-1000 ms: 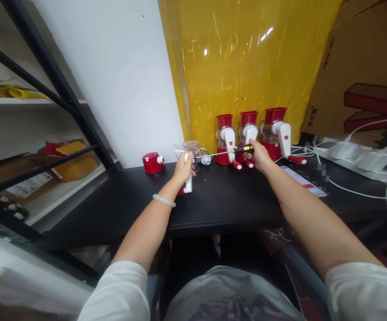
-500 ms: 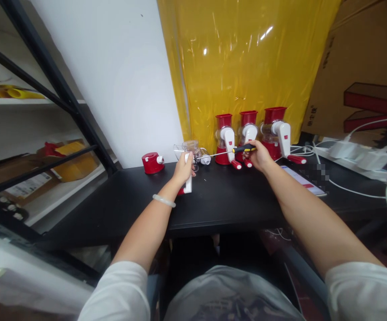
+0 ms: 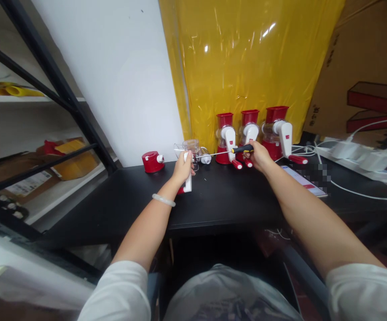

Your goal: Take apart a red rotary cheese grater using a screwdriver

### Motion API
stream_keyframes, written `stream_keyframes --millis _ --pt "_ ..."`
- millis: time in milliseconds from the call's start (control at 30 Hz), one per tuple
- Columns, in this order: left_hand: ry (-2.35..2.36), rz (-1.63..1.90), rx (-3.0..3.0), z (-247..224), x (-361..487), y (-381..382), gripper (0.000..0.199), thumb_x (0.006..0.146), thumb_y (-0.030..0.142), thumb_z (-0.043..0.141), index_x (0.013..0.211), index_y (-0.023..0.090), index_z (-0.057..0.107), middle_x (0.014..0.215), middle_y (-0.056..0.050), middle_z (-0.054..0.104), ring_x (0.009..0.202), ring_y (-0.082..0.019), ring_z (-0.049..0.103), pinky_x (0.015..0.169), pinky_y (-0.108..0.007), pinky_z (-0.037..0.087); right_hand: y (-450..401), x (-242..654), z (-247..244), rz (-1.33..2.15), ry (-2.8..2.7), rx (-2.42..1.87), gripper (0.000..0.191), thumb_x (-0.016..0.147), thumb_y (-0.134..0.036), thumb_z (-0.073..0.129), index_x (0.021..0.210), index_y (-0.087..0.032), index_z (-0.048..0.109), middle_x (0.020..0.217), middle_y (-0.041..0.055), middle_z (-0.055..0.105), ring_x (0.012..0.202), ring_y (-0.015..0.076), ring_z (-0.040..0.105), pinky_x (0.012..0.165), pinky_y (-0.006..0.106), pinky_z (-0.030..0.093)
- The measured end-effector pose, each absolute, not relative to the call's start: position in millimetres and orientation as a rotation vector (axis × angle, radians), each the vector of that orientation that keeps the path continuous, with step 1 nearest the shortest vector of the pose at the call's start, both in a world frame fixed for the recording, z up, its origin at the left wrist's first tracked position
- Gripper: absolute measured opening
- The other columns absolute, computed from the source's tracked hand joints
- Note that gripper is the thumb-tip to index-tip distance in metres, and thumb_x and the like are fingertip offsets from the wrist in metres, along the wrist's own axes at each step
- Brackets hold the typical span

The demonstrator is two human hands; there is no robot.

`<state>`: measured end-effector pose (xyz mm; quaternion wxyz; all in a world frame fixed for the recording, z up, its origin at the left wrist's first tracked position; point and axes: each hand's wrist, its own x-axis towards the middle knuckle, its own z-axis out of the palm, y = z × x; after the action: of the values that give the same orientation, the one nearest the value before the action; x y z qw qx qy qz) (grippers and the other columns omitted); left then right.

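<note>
My left hand [image 3: 183, 166] is closed around a white crank handle [image 3: 188, 183] with a red grip, close above the black table. My right hand [image 3: 257, 154] grips a screwdriver [image 3: 243, 149] by its black and yellow handle. Its metal shaft points left, and the tip ends at the crank beside my left fingers; exact contact is too small to make out. Just behind my left hand stands a clear plastic housing [image 3: 191, 145], partly hidden by the fingers. A red base [image 3: 153, 162] with a white knob sits to the left.
Three red and white rotary graters [image 3: 226, 133] stand along the back by a yellow sheet [image 3: 247, 58]. On the right are a phone [image 3: 303, 180], a white power strip [image 3: 357, 156] with cables, and a large cardboard box [image 3: 364, 58]. A shelf rack [image 3: 43, 102] stands left.
The view has shifted very slightly. Both hands keep their hold on the crank handle and screwdriver, almost in the same place.
</note>
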<state>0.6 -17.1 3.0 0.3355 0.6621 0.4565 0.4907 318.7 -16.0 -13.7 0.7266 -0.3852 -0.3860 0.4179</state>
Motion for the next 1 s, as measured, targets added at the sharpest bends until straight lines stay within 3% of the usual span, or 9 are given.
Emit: stream_keyframes --millis 233,367,467,567,633,733,933,1000 --pt "1.184 1.277 1.722 2.6 0.8 -17.2 0.024 0.112 0.047 0.046 0.107 0.024 0.051 0.063 0.008 0.055 0.041 -0.011 0.057 0.044 -0.022 0.049 -17.4 315.6 -9.0 0.943 -0.821 -0.789 0.022 0.085 -0.029 0.071 0.078 -0.024 0.051 0.055 -0.0032 0.050 0.047 0.0126 0.049 0.044 0.024 0.044" --pt "1.172 1.273 1.708 2.8 1.0 -17.6 0.025 0.112 0.047 0.046 0.107 0.024 0.051 0.063 0.009 0.054 0.041 -0.011 0.056 0.044 -0.022 0.048 -18.5 314.1 -7.2 0.946 -0.804 -0.760 0.018 0.085 -0.026 0.068 0.076 -0.023 0.053 0.057 -0.0013 0.054 0.048 0.0127 0.050 0.045 0.025 0.044" --pt "1.176 1.263 1.698 3.4 1.6 -18.8 0.024 0.112 0.047 0.046 0.108 0.024 0.051 0.063 0.009 0.054 0.041 -0.010 0.056 0.045 -0.021 0.048 -18.9 315.2 -8.7 0.935 -0.825 -0.775 0.029 0.091 -0.042 0.068 0.075 -0.023 0.052 0.056 -0.0001 0.055 0.047 0.0134 0.049 0.044 0.026 0.043" --pt "1.200 1.253 1.690 3.7 2.2 -20.0 0.024 0.112 0.047 0.046 0.109 0.024 0.051 0.063 0.008 0.055 0.041 -0.011 0.056 0.045 -0.021 0.048 -19.4 317.5 -13.1 0.903 -0.897 -0.810 0.048 0.092 -0.067 0.066 0.074 -0.026 0.050 0.045 -0.0035 0.044 0.040 0.0131 0.040 0.038 0.027 0.035" --pt "1.207 1.251 1.695 3.6 2.2 -20.3 0.023 0.112 0.046 0.045 0.109 0.024 0.051 0.063 0.008 0.055 0.041 -0.011 0.056 0.044 -0.022 0.048 -19.5 318.7 -15.9 0.880 -0.958 -0.813 0.051 0.090 -0.071 0.068 0.073 -0.027 0.049 0.040 -0.0060 0.036 0.038 0.0125 0.035 0.038 0.026 0.034" --pt "1.217 1.251 1.707 3.0 1.4 -19.7 0.023 0.112 0.046 0.045 0.111 0.024 0.052 0.064 0.008 0.055 0.042 -0.012 0.057 0.044 -0.022 0.048 -18.7 318.8 -17.0 0.859 -0.980 -0.807 0.045 0.088 -0.062 0.074 0.074 -0.027 0.050 0.041 -0.0067 0.037 0.039 0.0123 0.037 0.039 0.025 0.035" --pt "1.209 1.260 1.722 0.9 -1.2 -16.9 0.027 0.111 0.050 0.045 0.113 0.024 0.053 0.066 0.007 0.056 0.043 -0.011 0.058 0.046 -0.023 0.049 -18.2 314.8 -10.0 0.926 -0.818 -0.773 0.019 0.083 -0.029 0.073 0.077 -0.023 0.056 0.054 -0.0032 0.053 0.048 0.0122 0.049 0.045 0.024 0.044" --pt "1.203 1.260 1.728 0.3 -1.2 -16.9 0.028 0.111 0.051 0.045 0.112 0.024 0.053 0.066 0.008 0.056 0.043 -0.011 0.057 0.046 -0.023 0.049 -18.9 314.6 -8.7 0.923 -0.806 -0.783 0.015 0.084 -0.027 0.070 0.078 -0.022 0.058 0.057 -0.0018 0.056 0.050 0.0134 0.053 0.046 0.024 0.046"
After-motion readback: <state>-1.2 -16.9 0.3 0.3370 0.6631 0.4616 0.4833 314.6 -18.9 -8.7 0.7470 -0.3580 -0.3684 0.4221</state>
